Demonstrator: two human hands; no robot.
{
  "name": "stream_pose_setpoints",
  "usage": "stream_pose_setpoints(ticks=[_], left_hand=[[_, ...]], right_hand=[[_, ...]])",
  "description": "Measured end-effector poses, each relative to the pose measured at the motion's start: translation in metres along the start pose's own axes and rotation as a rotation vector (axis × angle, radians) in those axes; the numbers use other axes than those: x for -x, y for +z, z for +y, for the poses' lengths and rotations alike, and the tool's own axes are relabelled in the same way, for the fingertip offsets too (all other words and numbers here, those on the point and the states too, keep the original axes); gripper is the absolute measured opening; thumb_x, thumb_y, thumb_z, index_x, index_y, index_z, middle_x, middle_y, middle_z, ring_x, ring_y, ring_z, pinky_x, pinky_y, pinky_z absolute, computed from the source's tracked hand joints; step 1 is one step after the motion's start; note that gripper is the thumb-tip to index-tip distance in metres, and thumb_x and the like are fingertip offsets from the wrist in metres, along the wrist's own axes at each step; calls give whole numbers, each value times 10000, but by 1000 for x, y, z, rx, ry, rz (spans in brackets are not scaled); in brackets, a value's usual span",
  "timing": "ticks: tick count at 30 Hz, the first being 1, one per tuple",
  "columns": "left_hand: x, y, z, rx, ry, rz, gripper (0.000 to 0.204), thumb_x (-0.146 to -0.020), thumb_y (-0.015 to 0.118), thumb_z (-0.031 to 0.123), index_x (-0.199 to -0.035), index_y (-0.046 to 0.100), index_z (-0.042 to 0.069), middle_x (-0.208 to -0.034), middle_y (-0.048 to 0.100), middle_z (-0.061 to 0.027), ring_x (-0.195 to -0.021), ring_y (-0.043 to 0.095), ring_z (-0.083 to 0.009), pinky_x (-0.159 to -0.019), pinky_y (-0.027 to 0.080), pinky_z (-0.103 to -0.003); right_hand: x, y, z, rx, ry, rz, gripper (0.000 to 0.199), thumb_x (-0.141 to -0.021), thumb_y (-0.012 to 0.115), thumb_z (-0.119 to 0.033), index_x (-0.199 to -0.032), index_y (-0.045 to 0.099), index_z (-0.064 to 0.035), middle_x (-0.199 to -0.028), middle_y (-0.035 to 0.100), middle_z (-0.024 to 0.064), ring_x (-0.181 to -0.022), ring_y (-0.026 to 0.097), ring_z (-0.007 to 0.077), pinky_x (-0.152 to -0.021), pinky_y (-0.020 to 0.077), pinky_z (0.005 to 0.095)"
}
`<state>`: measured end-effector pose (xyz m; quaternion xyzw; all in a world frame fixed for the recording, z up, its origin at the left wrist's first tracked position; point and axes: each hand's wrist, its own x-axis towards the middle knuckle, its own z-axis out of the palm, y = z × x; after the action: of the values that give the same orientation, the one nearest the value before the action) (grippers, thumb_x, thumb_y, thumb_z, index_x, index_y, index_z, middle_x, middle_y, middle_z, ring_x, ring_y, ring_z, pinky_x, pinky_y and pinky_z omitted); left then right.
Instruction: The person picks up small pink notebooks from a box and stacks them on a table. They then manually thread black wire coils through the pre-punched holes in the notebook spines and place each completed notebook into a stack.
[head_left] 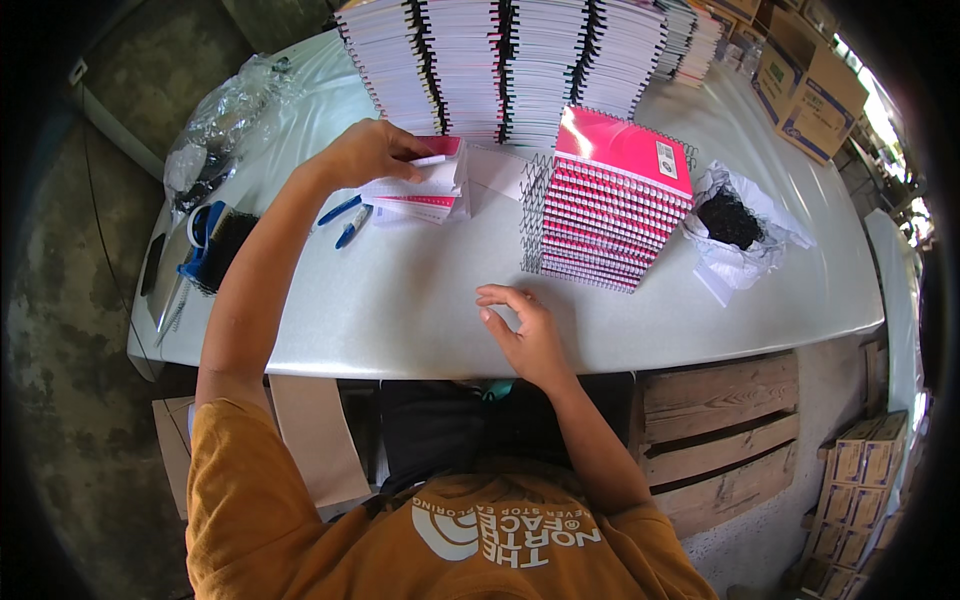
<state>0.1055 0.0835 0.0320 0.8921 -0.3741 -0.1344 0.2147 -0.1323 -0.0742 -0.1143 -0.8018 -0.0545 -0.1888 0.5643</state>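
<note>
My left hand (375,155) reaches out to a small pile of loose pages with pink covers (430,190). Its thumb and fingers close over the near corner of the upper pages, with a white sheet showing beneath. Closer to me, my right hand (522,328) hovers by the table's front edge, fingers curved and apart from the thumb, holding nothing. A tall stack of pink spiral notebooks (625,155) stands just beyond it, wire coils jutting from both sides. Blue pens (345,222) lie beside the loose pages.
Tall stacks of spiral-bound books (545,65) line the back of the covered table (420,310). At the right, crumpled white wrapping (760,235) holds black wire pieces. Clear plastic bags (235,110) and a blue tape dispenser (205,235) sit left. A cardboard box (815,100) stands back right.
</note>
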Motion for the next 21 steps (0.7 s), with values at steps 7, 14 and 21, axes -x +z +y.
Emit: stream_pose_setpoints(ticks=[7, 14, 21], left_hand=[[-1, -2, -7, 47, 0, -9, 376, -747, 721, 139, -1110, 660, 62, -973, 690, -123, -847, 622, -217, -836, 457, -300], [-6, -4, -16, 66, -18, -31, 353, -754, 725, 147, -1087, 669, 45, -959, 689, -122, -855, 618, -196, -845, 455, -304], [-1, 0, 0, 50, -7, 3, 391, -742, 724, 69, -1123, 645, 30, -1005, 684, -107, -884, 625, -190, -866, 467, -296]], right_hand=[[1, 1, -1, 3, -6, -8, 238, -843, 611, -116, -1074, 599, -62, -944, 680, 78, -904, 599, 259, -820, 455, 353], [0, 0, -2, 13, 24, -20, 247, -845, 615, -140, -1081, 601, -68, -949, 680, 69, -926, 592, 260, -838, 446, 349], [1, 0, -1, 13, 42, -37, 249, -840, 619, -139, -1079, 606, -73, -956, 678, 74, -946, 586, 267, -847, 444, 357]])
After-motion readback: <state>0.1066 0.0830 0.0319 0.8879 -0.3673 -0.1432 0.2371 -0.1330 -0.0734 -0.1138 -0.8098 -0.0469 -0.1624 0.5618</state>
